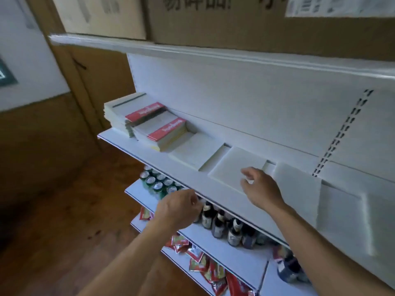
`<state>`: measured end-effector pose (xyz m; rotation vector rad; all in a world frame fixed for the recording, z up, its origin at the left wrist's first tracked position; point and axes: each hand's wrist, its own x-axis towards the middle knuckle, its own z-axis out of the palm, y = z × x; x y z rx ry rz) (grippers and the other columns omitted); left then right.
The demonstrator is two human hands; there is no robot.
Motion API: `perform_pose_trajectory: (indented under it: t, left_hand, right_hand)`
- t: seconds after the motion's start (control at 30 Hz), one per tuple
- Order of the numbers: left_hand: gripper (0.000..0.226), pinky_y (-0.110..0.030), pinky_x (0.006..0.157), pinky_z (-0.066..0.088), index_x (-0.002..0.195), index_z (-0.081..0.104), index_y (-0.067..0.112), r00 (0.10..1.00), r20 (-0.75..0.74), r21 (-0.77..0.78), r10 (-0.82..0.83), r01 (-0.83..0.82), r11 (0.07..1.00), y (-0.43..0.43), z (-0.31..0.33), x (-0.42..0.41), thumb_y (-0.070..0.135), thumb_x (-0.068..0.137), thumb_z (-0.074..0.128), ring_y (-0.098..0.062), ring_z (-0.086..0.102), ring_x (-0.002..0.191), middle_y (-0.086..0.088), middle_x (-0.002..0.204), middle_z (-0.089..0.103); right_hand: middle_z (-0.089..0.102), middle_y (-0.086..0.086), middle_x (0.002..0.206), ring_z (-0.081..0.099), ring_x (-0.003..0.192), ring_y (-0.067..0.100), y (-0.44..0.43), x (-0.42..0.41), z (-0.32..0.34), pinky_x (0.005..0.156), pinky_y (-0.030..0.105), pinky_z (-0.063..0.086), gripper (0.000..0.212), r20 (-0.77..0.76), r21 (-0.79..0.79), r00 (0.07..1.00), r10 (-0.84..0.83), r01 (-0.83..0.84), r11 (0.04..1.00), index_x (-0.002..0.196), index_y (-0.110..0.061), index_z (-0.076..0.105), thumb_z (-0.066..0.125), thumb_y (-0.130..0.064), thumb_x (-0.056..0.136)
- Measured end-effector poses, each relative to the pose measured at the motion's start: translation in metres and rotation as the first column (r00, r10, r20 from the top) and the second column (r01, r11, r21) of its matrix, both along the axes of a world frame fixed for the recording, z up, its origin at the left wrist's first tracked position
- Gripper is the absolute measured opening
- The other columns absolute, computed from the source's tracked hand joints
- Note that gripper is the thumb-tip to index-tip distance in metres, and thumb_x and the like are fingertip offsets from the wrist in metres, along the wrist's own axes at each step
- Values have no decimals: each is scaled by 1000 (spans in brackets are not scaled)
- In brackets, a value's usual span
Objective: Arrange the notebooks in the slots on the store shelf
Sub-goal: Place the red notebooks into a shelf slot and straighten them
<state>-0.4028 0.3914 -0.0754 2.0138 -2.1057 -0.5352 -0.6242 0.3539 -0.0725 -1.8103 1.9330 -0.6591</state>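
Two blurred hands: right hand (260, 189) loose, empty grip; left hand (177, 208) curled away, grip unclear.

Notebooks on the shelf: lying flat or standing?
Lying flat: the notebooks sit in stacks, covers up, at the left end of the shelf.

Far above the fingers (246, 172) of the right hand, a cardboard box (213, 24) is showing large dark Chinese characters, cropped at the top. They are reading roughly as 易碎品!, with another character starting further right. A white paper label (342, 6) on that box is carrying barcodes and print too blurred to read. Up and left of the fingers, the notebooks (147, 122) are wearing red bands with white lettering, upside down and illegible. Below the fingers, the labels on the bottles (218, 223) are too small to read.
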Motion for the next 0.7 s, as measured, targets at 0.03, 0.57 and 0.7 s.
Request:
perform_pose_trajectory:
  t: [0.03,0.57,0.7]
  left_hand:
    - [21,-29,73,46,82,54,25,999,12,-6,39,-39,999,-6,-1,35,44,89,47,-23,62,89,4,89,64]
    - [20,-23,51,42,89,60,32,994,-1,-100,107,-106,989,-174,-4,278,47,93,48,-6,58,70,12,78,61]
    - [25,-21,63,51,113,62,31,996,-85,-77,37,-43,996,-239,-7,290,45,95,50,-7,62,86,11,102,66]
  right_hand:
    - [54,-2,136,53,121,18,-13,36,1,100,33,42,35,8,4,999,37,-37,999,130,-22,55,50,-26,95]
    - [52,2,134,49,119,22,-202,297,-4,96,33,43,41,-72,4,985,156,-156,988,130,-18,53,55,-32,92]
    - [36,7,150,32,137,24,-266,312,-22,110,36,32,59,-62,-23,995,82,-84,996,140,-11,42,56,-38,91]
